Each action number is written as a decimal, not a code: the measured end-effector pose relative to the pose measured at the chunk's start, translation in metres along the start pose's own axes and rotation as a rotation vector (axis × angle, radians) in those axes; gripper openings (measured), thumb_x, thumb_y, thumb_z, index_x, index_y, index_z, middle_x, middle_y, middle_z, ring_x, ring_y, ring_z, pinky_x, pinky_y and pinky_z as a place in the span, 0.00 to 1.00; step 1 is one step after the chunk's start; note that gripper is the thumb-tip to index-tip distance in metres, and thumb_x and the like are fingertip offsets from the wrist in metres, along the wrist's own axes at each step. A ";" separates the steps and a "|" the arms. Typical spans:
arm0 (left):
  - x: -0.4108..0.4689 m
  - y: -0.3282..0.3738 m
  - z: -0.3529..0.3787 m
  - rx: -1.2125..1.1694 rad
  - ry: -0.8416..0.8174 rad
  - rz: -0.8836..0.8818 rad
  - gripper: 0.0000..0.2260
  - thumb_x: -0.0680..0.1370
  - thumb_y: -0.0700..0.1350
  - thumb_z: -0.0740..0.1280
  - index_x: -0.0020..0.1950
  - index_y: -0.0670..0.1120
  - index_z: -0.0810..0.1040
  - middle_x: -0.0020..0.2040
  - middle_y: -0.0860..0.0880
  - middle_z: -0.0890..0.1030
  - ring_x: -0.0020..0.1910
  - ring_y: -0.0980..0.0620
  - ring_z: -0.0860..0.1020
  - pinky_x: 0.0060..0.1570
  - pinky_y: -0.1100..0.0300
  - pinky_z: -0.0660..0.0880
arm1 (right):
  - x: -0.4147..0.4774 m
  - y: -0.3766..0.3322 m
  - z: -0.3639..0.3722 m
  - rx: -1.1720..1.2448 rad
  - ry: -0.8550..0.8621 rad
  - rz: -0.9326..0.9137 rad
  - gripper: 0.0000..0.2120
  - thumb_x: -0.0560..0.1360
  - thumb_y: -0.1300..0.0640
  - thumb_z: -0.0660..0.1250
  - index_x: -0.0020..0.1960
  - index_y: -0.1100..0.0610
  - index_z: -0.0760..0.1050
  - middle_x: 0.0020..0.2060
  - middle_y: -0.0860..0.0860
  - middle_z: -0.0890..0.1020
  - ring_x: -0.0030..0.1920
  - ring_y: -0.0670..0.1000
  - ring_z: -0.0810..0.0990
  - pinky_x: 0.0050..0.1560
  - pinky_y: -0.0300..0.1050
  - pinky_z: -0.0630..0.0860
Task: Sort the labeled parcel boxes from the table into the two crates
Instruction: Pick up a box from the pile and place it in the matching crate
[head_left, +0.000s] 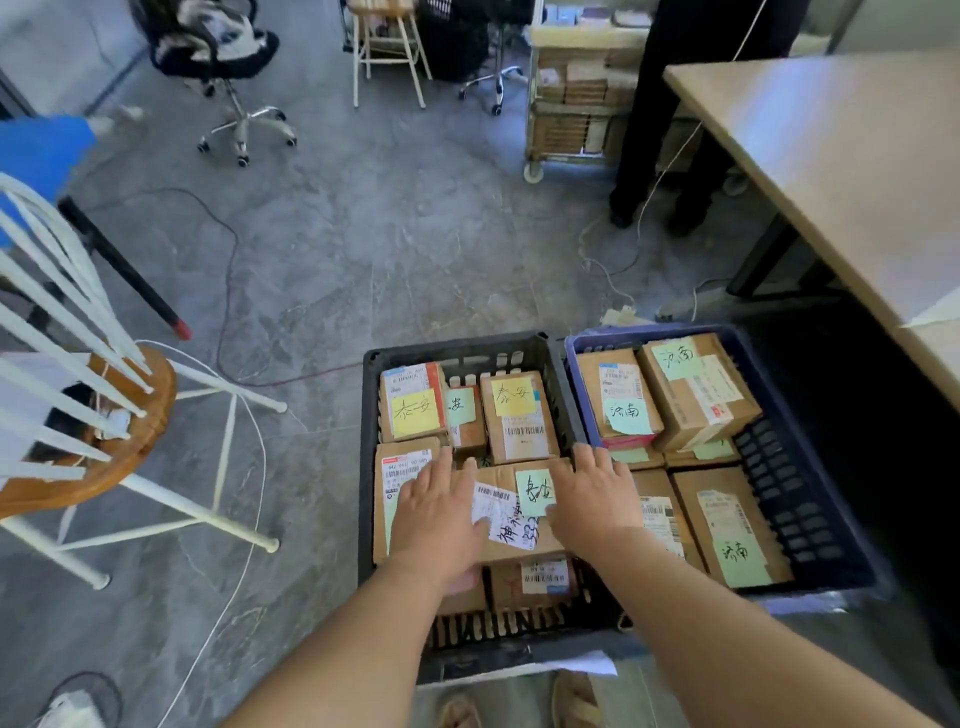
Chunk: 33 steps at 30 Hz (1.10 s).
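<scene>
Brown box lies on other boxes at 6 o'clock in the black crate, with the left hand and right hand pressed flat on it, fingers straight, not curled round it, so it could tip if pushed on one side.

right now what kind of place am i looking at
Probably a small parcel-sorting workroom or office: a black crate and a blue crate on the floor full of labelled parcel boxes, a wheeled cart stacked with what look like more boxes, and an office chair.
</scene>
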<state>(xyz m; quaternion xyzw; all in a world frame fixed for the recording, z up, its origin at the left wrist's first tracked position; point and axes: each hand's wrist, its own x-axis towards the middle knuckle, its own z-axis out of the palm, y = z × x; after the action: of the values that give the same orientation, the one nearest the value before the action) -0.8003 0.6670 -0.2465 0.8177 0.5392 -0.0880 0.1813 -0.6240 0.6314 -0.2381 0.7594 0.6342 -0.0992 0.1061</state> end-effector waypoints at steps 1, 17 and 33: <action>-0.001 0.005 -0.010 -0.004 0.019 0.021 0.34 0.80 0.57 0.59 0.79 0.52 0.43 0.79 0.44 0.40 0.78 0.44 0.43 0.74 0.48 0.43 | -0.006 0.000 -0.010 0.018 0.017 0.015 0.25 0.76 0.49 0.62 0.71 0.51 0.62 0.69 0.56 0.64 0.69 0.58 0.62 0.67 0.53 0.61; -0.028 0.134 -0.113 0.142 0.236 0.408 0.34 0.80 0.62 0.52 0.79 0.51 0.39 0.79 0.44 0.38 0.78 0.45 0.39 0.74 0.47 0.40 | -0.119 0.084 -0.118 0.045 0.325 0.341 0.31 0.72 0.38 0.65 0.69 0.50 0.64 0.68 0.55 0.67 0.68 0.58 0.65 0.66 0.55 0.63; -0.183 0.411 -0.049 0.321 0.279 0.869 0.34 0.79 0.66 0.46 0.79 0.52 0.40 0.79 0.44 0.40 0.78 0.46 0.40 0.74 0.46 0.39 | -0.409 0.272 -0.075 0.068 0.426 0.772 0.29 0.76 0.38 0.60 0.71 0.52 0.62 0.72 0.58 0.63 0.70 0.60 0.60 0.66 0.55 0.61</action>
<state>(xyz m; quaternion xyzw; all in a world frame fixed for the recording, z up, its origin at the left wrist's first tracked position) -0.5007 0.3856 -0.0564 0.9889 0.1465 0.0246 -0.0013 -0.4271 0.2209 -0.0400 0.9472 0.3081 0.0855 -0.0227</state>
